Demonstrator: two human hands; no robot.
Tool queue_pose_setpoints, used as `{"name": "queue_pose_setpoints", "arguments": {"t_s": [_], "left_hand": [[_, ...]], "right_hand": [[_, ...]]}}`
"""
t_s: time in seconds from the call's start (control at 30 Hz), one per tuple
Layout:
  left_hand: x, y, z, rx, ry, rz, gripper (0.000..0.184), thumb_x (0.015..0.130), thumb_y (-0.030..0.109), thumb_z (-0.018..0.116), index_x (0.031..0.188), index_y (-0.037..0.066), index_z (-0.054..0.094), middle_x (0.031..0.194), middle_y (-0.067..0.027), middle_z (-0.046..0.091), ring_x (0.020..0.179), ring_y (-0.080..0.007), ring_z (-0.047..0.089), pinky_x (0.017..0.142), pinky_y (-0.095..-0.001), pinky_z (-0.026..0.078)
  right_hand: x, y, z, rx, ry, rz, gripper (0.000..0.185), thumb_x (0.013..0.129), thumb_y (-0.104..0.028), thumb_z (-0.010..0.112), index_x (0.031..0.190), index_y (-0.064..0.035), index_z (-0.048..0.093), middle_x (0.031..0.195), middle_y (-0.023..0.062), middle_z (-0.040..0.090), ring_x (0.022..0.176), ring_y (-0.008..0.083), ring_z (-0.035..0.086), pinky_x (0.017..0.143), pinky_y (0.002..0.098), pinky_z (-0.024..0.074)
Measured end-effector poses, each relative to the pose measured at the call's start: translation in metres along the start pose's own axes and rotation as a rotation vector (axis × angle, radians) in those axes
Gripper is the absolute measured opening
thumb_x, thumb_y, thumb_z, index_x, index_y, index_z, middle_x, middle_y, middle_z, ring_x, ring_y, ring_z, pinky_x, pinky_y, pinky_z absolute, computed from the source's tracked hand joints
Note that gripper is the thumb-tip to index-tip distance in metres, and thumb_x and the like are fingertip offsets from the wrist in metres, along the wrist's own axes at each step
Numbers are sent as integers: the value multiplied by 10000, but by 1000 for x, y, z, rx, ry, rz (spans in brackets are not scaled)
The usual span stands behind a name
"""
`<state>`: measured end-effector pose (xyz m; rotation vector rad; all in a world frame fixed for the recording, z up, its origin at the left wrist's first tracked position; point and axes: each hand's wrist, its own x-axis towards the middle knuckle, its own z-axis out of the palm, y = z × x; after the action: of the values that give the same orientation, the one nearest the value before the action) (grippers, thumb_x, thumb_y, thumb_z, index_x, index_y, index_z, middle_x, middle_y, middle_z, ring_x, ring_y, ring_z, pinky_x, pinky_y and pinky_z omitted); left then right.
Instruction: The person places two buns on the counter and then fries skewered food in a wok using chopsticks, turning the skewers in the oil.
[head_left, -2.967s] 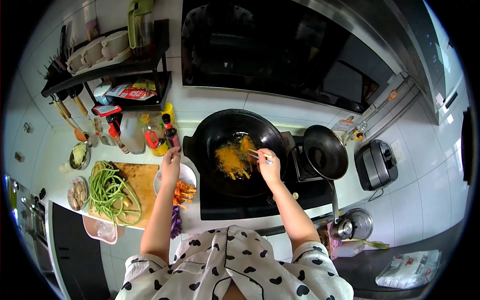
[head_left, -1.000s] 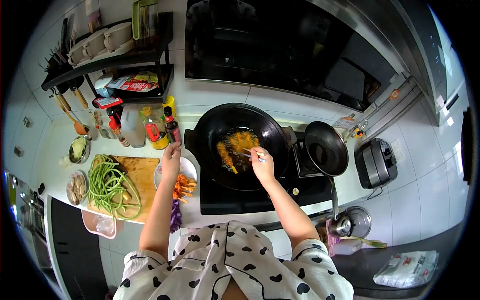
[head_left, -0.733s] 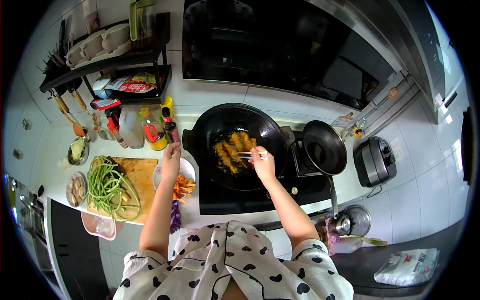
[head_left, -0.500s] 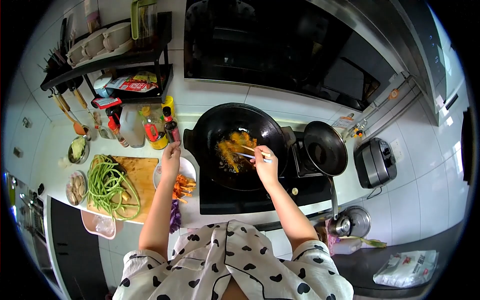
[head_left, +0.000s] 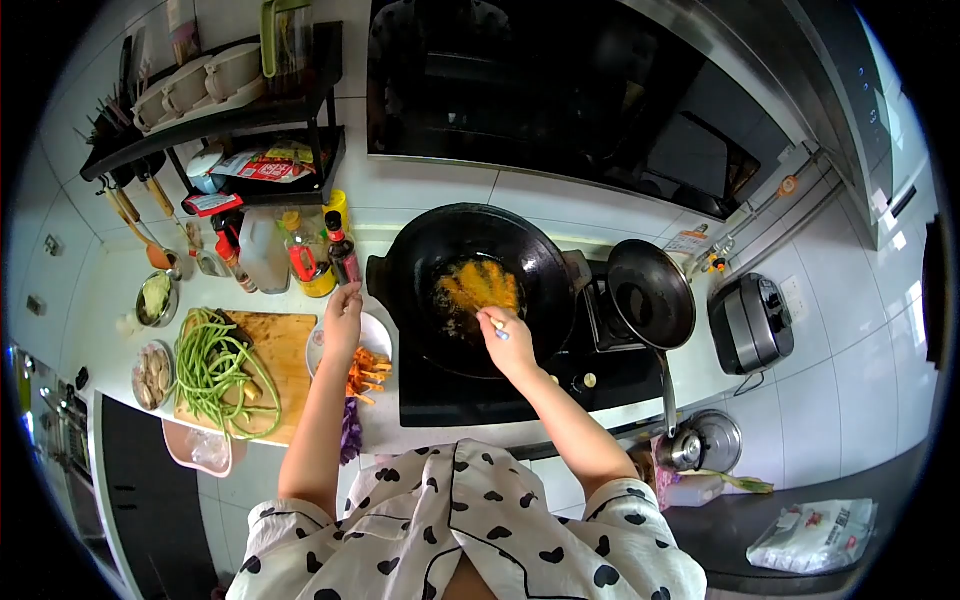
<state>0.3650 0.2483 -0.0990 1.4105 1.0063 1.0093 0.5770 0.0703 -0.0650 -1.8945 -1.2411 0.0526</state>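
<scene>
My right hand [head_left: 508, 340] is closed around chopsticks [head_left: 499, 328], pointed down into the black wok [head_left: 410, 250]. Orange-yellow food pieces [head_left: 480, 286] lie in bubbling oil at the bottom of the wok, just beyond that hand. To the wok's left, my left hand [head_left: 343, 322] hovers over or beside a white plate [head_left: 377, 330], its fingers drawn together near the wok's left handle; whether they hold anything is hidden. Orange strips [head_left: 369, 371] lie at the plate's near side, partly behind my left forearm.
Long green beans [head_left: 225, 370] lie on a wooden cutting board [head_left: 292, 350] at left. Bottles [head_left: 341, 250] stand behind the plate. A frying pan [head_left: 650, 297] sits right of the wok, its handle towards me. A black cooker [head_left: 750, 325] stands farther right.
My right hand has moved left and slightly nearer me, turning the chopsticks more upright. The orange food in the wok has spread and shifted right. My left hand stays in place.
</scene>
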Motion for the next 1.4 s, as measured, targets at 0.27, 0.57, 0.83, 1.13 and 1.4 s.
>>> {"name": "queue_pose_setpoints", "arguments": {"t_s": [0.27,0.57,0.83,1.13,1.4], "left_hand": [[-2,1,0,20,3,15,260,887,91,505,1115,-18,567,998,-71,601,894,-136,535,810,-243,416],[-3,2,0,21,9,-1,258,886,100,507,1108,-18,570,979,-68,600,883,-128,535,798,-239,416],[-2,3,3,16,4,18,258,886,98,504,1108,-14,570,965,-61,597,871,-128,535,794,-239,417],[3,-7,-2,-9,8,20,253,883,95,504,1101,-15,571,944,-55,591,857,-123,530,773,-233,417],[5,-9,1,8,20,31,254,877,89,504,1097,-18,571,925,-48,588,839,-115,527,759,-227,417]], "right_hand": [[18,22,-8,808,-7,603,241,917,-233,531,936,4,568,827,95,624,666,173,656,597,229,511],[19,20,-20,575,99,527,186,922,-168,507,916,-1,591,742,44,619,598,111,614,520,218,462],[14,6,-11,550,16,523,199,915,-188,524,943,-9,606,722,42,618,605,101,600,539,228,458],[24,1,-13,642,61,463,180,902,-188,551,920,-19,609,689,22,578,544,89,580,476,205,430],[33,20,-12,124,90,177,190,895,-184,559,943,-10,619,707,41,609,597,108,580,566,240,452]]}}
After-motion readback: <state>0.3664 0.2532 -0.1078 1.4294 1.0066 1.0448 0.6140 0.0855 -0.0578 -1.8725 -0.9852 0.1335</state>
